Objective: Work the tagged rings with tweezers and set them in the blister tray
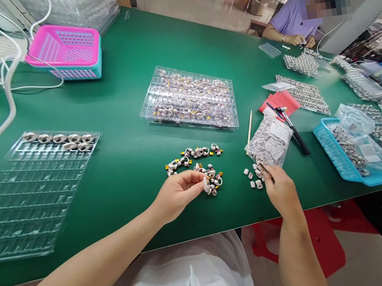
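- Your left hand (180, 194) is pinched, thumb and forefinger nearly together on a small pale part (206, 186), just beside the ring-like metal parts (199, 152) on the green table (117, 101).
- Risk: a slack pinch could drop it among those parts, where it would be hard to pick out.
- Your right hand (283, 191) is closed around a slim dark tool (267, 173), tip at the loose pale pieces (253, 184). Cannot tell whether the tip grips one.
- Risk: a slanted grip could flick a smooth piece away.
- Risk: nudging the plastic bag (270, 136), pieces near its mouth, could spill more.
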Tool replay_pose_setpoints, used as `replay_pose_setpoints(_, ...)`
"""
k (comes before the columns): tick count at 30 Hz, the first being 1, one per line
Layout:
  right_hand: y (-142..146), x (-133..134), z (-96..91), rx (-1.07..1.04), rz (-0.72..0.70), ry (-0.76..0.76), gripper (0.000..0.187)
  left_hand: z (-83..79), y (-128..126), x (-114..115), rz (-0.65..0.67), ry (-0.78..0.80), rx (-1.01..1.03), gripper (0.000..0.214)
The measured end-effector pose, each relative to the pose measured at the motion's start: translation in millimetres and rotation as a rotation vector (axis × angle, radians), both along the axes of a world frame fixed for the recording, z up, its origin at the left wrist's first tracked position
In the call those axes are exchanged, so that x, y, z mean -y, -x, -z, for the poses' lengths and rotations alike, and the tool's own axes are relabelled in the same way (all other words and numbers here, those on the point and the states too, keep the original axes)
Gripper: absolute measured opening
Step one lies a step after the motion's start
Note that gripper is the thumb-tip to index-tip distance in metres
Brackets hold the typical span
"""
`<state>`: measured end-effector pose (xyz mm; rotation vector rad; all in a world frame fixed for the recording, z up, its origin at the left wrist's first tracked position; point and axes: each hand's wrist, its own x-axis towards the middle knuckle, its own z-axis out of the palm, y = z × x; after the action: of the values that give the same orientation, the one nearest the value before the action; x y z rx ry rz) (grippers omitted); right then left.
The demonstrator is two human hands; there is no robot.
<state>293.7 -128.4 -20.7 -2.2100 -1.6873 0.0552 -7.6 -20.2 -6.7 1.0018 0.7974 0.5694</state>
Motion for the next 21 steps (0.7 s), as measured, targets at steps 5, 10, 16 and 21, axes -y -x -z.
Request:
replay_pose_setpoints(5, -9.1, -16.5, 14.3, 0.226, 0.032, -0.01, 0.044, -3.3, -0.4, 0.1, -0.02, 0.031, 0.032, 0.026)
replay_pose_setpoints(10, -12.0, -47.5, 7.5, 0.398, 0.045, 0.226, 0.05, -3.6, -0.9, -1.2, -0.029, 0.039, 0.029, 0.028)
replay_pose_setpoints(16, -9.8, -62.7, -7.6, 0.42, 0.049, 0.332, 0.042, -1.0, -0.5, -3.1, -0.026, 0.012, -0.021, 0.03)
replay_pose_setpoints(21, -20.7, -75.5, -3.8, 0.426, 0.09, 0.358, 0.045, 0.9, -0.6, -3.5, -0.024, 0.0, -0.025, 0.03)
